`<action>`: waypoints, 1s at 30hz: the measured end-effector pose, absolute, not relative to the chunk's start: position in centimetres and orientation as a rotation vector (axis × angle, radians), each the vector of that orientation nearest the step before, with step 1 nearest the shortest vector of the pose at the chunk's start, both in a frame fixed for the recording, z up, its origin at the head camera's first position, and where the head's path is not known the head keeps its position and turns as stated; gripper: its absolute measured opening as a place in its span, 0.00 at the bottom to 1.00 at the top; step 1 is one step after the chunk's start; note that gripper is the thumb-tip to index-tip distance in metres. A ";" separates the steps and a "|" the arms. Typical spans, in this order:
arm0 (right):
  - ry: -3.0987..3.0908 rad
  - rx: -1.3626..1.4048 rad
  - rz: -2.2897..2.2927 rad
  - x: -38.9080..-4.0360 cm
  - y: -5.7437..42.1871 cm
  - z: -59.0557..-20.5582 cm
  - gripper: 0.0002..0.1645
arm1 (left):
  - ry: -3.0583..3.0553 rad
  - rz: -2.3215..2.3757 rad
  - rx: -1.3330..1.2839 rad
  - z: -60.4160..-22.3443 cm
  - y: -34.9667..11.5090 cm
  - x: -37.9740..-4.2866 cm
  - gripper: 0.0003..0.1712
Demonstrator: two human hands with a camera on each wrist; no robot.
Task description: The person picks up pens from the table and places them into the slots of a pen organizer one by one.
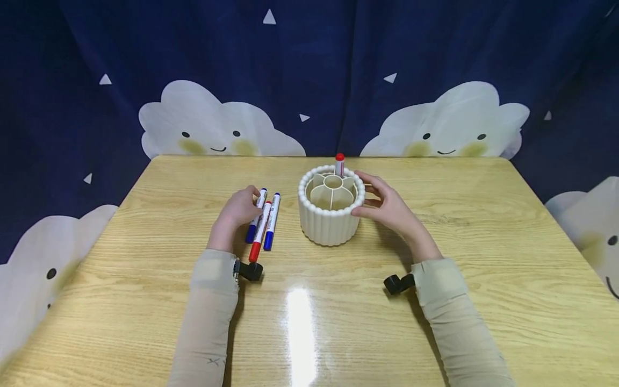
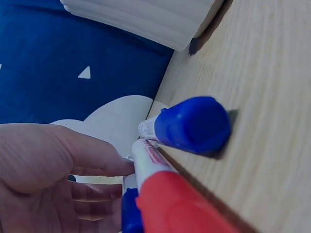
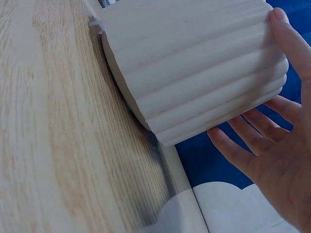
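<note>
Three whiteboard markers lie side by side on the table. My left hand [image 1: 239, 208] is over the leftmost blue marker [image 1: 251, 232], thumb on one side and fingers on the other, pinching its body. The thumb tip sits right against the middle red marker [image 1: 254, 251]; in the left wrist view the red cap [image 2: 182, 204] partly hides the grip. Another blue marker [image 1: 272, 220] lies to the right. My right hand [image 1: 394, 209] holds the right side of a cream ribbed pen holder [image 1: 329, 228], thumb in front, fingers spread behind. A red-topped marker [image 1: 340, 165] stands upright inside it.
The wooden table [image 1: 159, 215] reaches back to a dark blue curtain [image 1: 329, 64] printed with clouds. Small black wrist cameras [image 1: 250, 271] hang beside both sleeves. Divided compartments ring a round centre in the holder.
</note>
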State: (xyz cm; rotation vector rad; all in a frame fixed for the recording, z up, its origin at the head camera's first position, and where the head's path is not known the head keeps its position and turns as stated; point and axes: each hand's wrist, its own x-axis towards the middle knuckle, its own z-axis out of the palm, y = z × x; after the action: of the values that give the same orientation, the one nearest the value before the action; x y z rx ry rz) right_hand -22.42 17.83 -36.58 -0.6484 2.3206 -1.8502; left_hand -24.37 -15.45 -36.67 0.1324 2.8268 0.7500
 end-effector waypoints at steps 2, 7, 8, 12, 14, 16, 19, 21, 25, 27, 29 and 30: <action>2.318 -0.647 -1.854 -22.4 17.8 -36.6 0.48 | 2.831 0.747 0.111 -36.8 -15.4 -24.4 0.26; 2.327 -0.646 -1.856 -22.4 17.8 -36.5 0.48 | 2.841 0.778 0.081 -37.1 -15.2 -24.6 0.29; 2.327 -0.649 -1.857 -22.4 17.7 -36.5 0.48 | 2.841 0.783 0.077 -37.1 -15.2 -24.6 0.29; 2.323 -0.645 -1.853 -22.2 17.7 -36.2 0.48 | 2.839 0.804 0.066 -37.2 -15.2 -24.7 0.31; 2.320 -0.643 -1.854 -22.0 17.6 -35.9 0.48 | 2.841 0.814 0.071 -37.3 -15.2 -24.7 0.32; 2.319 -0.641 -1.851 -21.7 17.5 -35.5 0.48 | 2.843 0.845 0.079 -37.3 -15.2 -24.7 0.33; 2.323 -0.647 -1.840 -21.2 17.2 -34.8 0.48 | 2.863 0.907 0.074 -36.9 -15.2 -24.5 0.34; 2.332 -0.643 -1.833 -21.0 17.1 -34.6 0.48 | 2.895 0.952 0.078 -36.6 -15.1 -24.5 0.35; 2.344 -0.631 -1.828 -20.9 17.1 -34.4 0.47 | 2.945 1.002 0.100 -36.0 -15.0 -24.4 0.39; 2.344 -0.631 -1.830 -20.9 17.1 -34.4 0.47 | 2.954 1.024 0.118 -35.8 -14.9 -24.3 0.41; 2.340 -0.636 -1.836 -21.1 17.2 -34.7 0.47 | 2.960 1.061 0.131 -35.5 -14.7 -24.3 0.40; 2.338 -0.639 -1.838 -21.2 17.3 -35.0 0.47 | 2.964 1.088 0.132 -35.4 -14.6 -24.2 0.40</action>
State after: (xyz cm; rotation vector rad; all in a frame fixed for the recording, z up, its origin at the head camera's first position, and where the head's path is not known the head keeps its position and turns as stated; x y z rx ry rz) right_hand -21.25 17.28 -34.95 -0.6392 2.3382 -1.8376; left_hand -24.17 -14.62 -35.40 0.1322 2.9643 1.0876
